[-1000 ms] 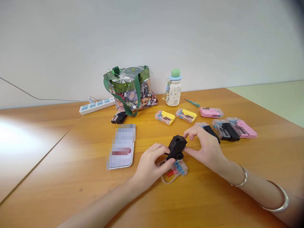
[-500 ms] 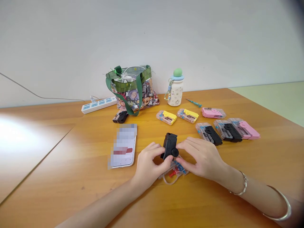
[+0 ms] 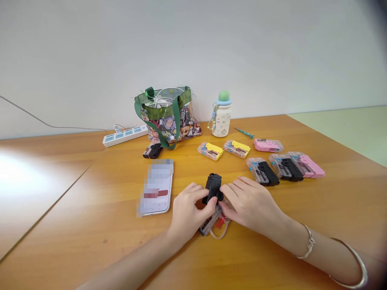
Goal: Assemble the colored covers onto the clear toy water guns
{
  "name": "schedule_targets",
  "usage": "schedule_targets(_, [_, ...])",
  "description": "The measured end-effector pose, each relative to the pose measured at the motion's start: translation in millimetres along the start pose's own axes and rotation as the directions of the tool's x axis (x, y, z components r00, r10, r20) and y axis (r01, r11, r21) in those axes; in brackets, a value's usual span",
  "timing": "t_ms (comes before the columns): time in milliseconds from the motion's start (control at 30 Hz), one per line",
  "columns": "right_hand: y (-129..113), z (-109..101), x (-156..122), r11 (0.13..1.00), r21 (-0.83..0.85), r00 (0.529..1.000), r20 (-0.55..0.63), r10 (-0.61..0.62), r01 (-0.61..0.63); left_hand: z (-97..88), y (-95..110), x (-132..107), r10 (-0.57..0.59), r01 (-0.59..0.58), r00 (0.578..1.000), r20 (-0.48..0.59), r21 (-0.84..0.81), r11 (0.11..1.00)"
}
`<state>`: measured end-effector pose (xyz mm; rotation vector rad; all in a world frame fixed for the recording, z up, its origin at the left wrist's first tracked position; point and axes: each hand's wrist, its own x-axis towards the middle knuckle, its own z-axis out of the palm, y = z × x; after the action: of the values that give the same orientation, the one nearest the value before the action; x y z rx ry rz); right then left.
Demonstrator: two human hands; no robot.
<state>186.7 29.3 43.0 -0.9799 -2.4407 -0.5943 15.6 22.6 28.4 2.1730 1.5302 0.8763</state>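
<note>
Rn L hand (image 3: 190, 207), R hand (image 3: 250, 206), on toy (image 3: 213, 188)

Phone (image 3: 157, 187) is laid face-up on wooden bench (image 3: 90, 193); clear bag w/ cables (image 3: 167, 117), power strip (image 3: 123, 135), bottle (image 3: 221, 117), small screwdriver (image 3: 243, 132), yellow pkgs (image 3: 210, 151), pink pkgs (image 3: 267, 145) + black pkgs (image 3: 263, 172) are set out beyond.

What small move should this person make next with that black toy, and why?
Probably lift the black plastic toy slightly away from the clear packet: the left hand and right hand hold it directly above the packet, crowding the red part beneath it.
</note>
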Motion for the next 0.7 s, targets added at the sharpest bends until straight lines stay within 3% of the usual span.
schedule_targets(267, [-6.0, -3.1, 9.5, 0.998, -0.060, 0.992, 0.119, 0.035, -0.028, -2.7, -0.3, -0.7, -0.021, 0.023, 0.998, 0.053, -0.045, 0.999])
schedule_targets(500, [-14.1, -0.6, 17.2, 0.979, -0.201, 0.993, 0.120, -0.021, 0.045, -5.2, -3.3, -1.3, 0.005, -0.011, 0.999, -0.046, -0.134, 0.991])
schedule_targets(700, [-24.0, 9.2, 28.2, 0.935, -0.340, 0.969, 0.248, -0.016, 0.103, -3.9, -9.1, 2.0, -0.071, 0.055, 0.995, -0.071, -0.199, 0.979])
